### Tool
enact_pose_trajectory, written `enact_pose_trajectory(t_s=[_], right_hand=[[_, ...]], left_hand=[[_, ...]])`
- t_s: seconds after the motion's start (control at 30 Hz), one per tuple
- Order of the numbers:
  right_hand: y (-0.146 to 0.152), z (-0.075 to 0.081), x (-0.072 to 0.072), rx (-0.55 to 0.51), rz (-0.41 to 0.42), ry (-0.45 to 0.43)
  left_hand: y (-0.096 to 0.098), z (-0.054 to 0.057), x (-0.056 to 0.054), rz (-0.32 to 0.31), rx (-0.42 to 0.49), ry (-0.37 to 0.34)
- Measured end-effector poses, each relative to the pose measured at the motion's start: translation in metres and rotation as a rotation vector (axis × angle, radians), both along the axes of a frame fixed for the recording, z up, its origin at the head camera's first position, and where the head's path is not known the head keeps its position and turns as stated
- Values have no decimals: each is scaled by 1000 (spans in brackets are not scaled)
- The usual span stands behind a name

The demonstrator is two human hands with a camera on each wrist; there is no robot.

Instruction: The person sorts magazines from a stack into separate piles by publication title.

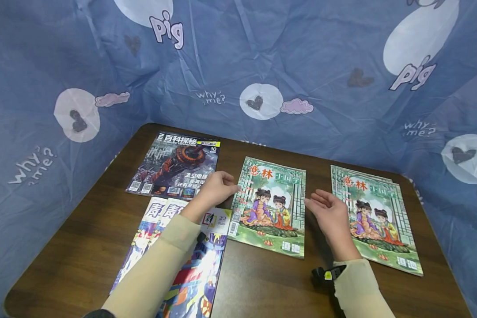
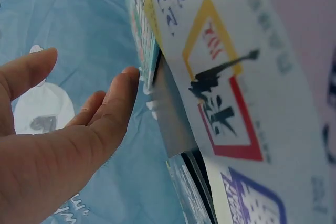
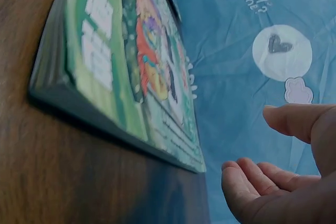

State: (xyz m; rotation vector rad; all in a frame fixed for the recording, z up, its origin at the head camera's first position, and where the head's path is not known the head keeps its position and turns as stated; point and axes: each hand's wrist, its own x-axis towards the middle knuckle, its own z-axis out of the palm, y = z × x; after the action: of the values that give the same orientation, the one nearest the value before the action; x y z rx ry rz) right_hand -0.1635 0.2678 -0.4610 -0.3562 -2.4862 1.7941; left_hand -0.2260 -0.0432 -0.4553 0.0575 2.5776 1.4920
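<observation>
A green illustrated magazine with two children on its cover lies flat in the middle of the table. My left hand is beside its left edge, fingers loosely extended and holding nothing; whether a fingertip touches the edge I cannot tell. On the other side, my right hand hovers off the right edge, thumb and fingers apart in the right wrist view, nothing between them. Right of that hand lies a stack of magazines with the same green cover. Under my left forearm are colourful magazines, partly hidden by the sleeve.
Dark space-themed magazines overlap at the back left. All lie on a brown wooden table with rounded corners. A blue printed cloth hangs close behind the table and along its sides.
</observation>
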Motion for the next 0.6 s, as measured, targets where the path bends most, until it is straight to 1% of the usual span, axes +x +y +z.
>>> enact_pose_trajectory(t_s=[0.17,0.4,0.6], right_hand=[[5,-3,0,17,0,-36],[6,-4,-1,8,6,-29],[8,-6,-2,59,7,-62]], left_hand=[[3,2,0,-6,-22,-1],[6,6,-1,-17,-59,-10],[8,8,-3,-20,-109,-46]])
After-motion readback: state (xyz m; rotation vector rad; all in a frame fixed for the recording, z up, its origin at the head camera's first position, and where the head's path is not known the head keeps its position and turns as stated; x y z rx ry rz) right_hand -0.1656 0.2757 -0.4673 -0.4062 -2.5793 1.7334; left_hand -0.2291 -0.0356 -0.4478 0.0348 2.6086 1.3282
